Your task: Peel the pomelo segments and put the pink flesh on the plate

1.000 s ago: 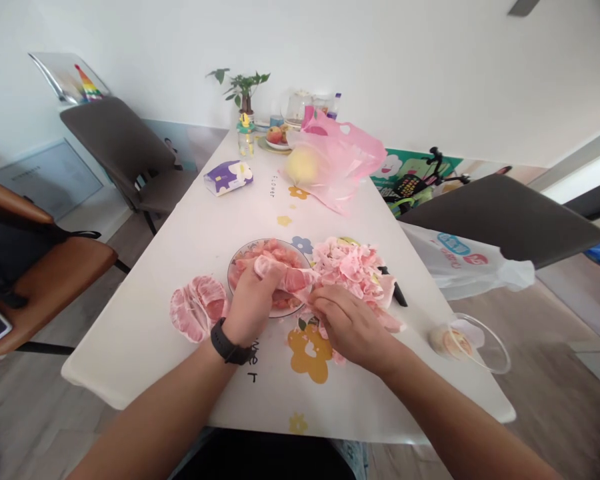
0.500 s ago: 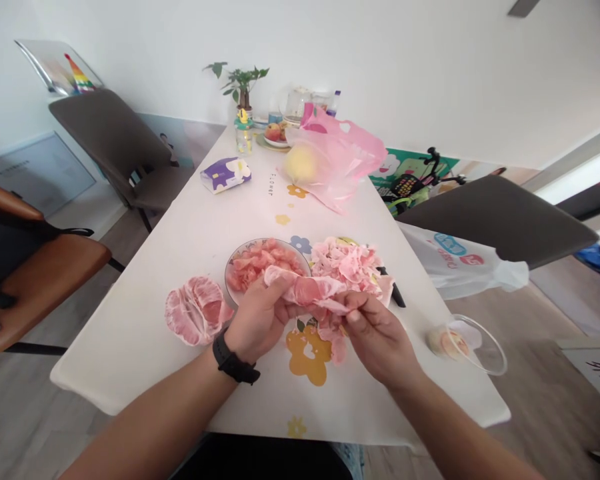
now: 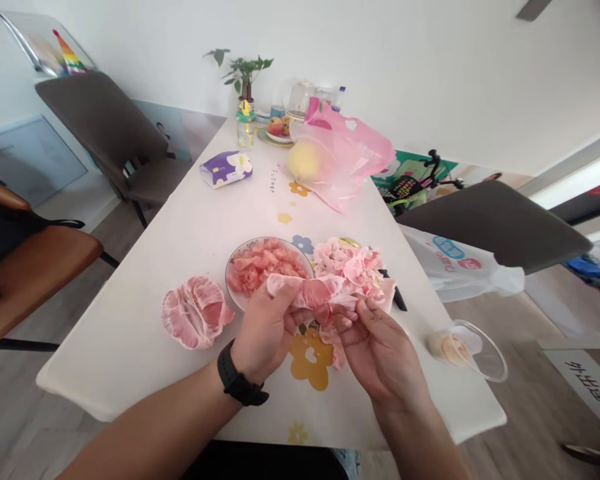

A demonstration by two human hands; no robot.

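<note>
My left hand [image 3: 267,327], with a black watch at the wrist, is closed on one end of a pomelo segment [image 3: 316,291] whose pink flesh shows between flaps of pale membrane. At the segment's other end, my right hand [image 3: 380,347] pinches the membrane between thumb and fingers. Just behind the left hand, a patterned plate [image 3: 229,272] holds peeled pink pomelo pieces [image 3: 270,260]. A heap of pale peelings [image 3: 353,263] lies behind the right hand. To the left on the table rests a larger chunk of peeled pomelo [image 3: 196,312].
Beside the peelings lies a black handle [image 3: 400,297]. Farther back are a tissue pack [image 3: 226,168], a pink plastic bag [image 3: 350,150] with a yellow fruit, and a potted plant [image 3: 246,77]. A white bag [image 3: 445,267] hangs at the table's right edge, near a clear-rimmed bin [image 3: 480,353].
My right hand has turned so more of its palm shows, and its fingers have shifted on the membrane. My left hand keeps its hold on the segment. The view has shifted slightly.
</note>
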